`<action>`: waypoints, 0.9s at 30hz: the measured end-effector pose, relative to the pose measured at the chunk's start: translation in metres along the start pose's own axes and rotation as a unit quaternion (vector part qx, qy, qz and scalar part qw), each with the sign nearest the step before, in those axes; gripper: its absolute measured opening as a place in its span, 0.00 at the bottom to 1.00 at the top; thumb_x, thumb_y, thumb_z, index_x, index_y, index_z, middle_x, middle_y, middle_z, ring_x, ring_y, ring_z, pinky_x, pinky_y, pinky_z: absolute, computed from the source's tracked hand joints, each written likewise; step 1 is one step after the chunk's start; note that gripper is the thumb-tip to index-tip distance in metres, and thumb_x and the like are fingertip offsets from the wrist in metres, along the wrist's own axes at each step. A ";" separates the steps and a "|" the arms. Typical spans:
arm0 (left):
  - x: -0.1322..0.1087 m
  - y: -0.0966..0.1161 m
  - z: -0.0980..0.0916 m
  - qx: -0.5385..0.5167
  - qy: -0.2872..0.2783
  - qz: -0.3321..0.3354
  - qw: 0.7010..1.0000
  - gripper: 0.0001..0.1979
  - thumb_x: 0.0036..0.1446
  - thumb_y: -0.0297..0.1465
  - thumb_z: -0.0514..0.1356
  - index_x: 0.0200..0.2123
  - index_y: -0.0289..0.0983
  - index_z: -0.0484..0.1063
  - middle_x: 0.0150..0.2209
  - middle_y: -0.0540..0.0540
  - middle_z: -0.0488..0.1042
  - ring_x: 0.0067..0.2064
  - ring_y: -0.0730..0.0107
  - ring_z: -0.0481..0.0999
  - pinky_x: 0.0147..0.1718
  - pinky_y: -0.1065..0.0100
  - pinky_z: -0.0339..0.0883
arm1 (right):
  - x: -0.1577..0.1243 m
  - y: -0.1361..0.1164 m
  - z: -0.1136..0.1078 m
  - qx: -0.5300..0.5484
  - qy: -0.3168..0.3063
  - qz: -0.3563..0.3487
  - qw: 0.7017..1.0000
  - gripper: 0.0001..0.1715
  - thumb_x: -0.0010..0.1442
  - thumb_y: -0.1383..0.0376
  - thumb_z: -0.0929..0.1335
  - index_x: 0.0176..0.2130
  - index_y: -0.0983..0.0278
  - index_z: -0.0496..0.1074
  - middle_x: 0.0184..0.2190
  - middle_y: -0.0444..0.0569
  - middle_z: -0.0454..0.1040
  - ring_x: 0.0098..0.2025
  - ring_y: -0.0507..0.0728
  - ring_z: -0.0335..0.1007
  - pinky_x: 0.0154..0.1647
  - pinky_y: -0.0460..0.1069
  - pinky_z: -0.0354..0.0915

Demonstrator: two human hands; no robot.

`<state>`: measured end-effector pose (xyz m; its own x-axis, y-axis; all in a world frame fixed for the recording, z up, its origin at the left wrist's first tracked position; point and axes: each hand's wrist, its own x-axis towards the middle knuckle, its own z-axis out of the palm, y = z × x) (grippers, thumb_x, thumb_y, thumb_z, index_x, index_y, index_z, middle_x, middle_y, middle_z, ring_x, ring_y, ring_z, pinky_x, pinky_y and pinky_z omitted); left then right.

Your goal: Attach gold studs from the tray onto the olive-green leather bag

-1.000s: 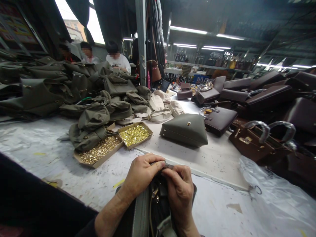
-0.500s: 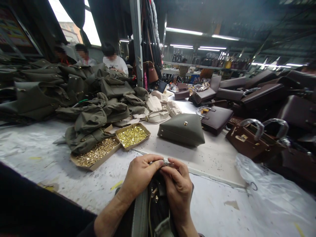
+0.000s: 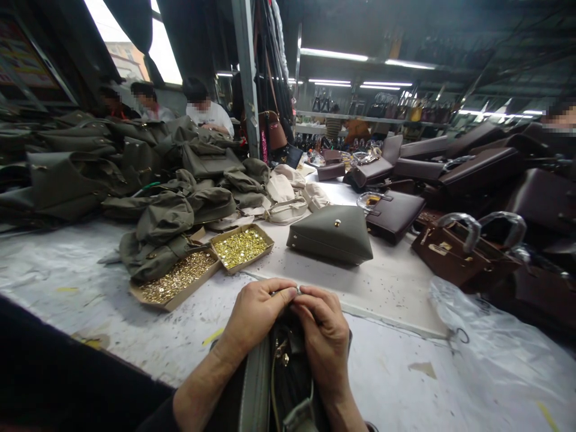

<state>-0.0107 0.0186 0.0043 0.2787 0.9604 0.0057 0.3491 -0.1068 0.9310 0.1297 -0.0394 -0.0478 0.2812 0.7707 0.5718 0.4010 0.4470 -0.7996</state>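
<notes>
A dark olive handbag stands close to me at the bottom middle, its zipped opening and gold-coloured metal fittings facing up. At its far edge my left hand pinches the bag between thumb and fingers. My right hand grips the same edge from the other side, fingertips nearly meeting those of the left. What lies right between the fingertips is mostly covered. Beyond the hands, another olive bag rests on its side with a gold stud showing.
Two cardboard trays hold small metal pieces: gold-toned ones and coppery ones. Olive bags heap at left. Dark brown bags crowd the right, beside clear plastic. Several people sit behind the left heap.
My fingertips have closed in slightly, the right fingers curling nearer to the left thumb. The bag stays in place between both hands.
</notes>
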 end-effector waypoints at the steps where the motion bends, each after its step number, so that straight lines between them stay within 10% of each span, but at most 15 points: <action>1: 0.000 0.000 0.000 -0.002 0.000 0.001 1.000 0.11 0.57 0.38 0.63 0.38 0.42 0.84 0.39 0.50 0.84 0.44 0.60 0.81 0.47 0.66 0.71 | 0.000 0.000 0.000 0.006 0.000 0.005 1.000 0.09 0.66 0.69 0.69 0.42 0.56 0.79 0.44 0.47 0.76 0.48 0.57 0.70 0.50 0.52 0.69; 10: 0.000 -0.005 0.001 -0.012 0.001 -0.007 1.000 0.12 0.56 0.39 0.64 0.38 0.41 0.84 0.40 0.48 0.84 0.44 0.58 0.81 0.48 0.64 0.71 | 0.002 0.002 0.003 0.064 -0.011 0.151 0.986 0.10 0.60 0.68 0.72 0.44 0.58 0.75 0.37 0.44 0.75 0.39 0.56 0.70 0.42 0.50 0.67; 27: 0.004 -0.013 0.001 -0.029 0.006 -0.025 0.999 0.14 0.54 0.40 0.64 0.37 0.37 0.84 0.38 0.44 0.84 0.44 0.55 0.81 0.47 0.62 0.71 | 0.014 -0.001 0.002 0.045 -0.101 0.217 0.970 0.07 0.57 0.66 0.72 0.39 0.59 0.73 0.32 0.41 0.72 0.33 0.55 0.65 0.37 0.48 0.62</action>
<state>-0.0128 0.0234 -0.0079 0.2520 0.9670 -0.0366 0.3099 -0.0448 0.9497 0.1318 -0.0285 -0.0395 0.2266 0.9643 0.1373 0.2035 0.0909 -0.9748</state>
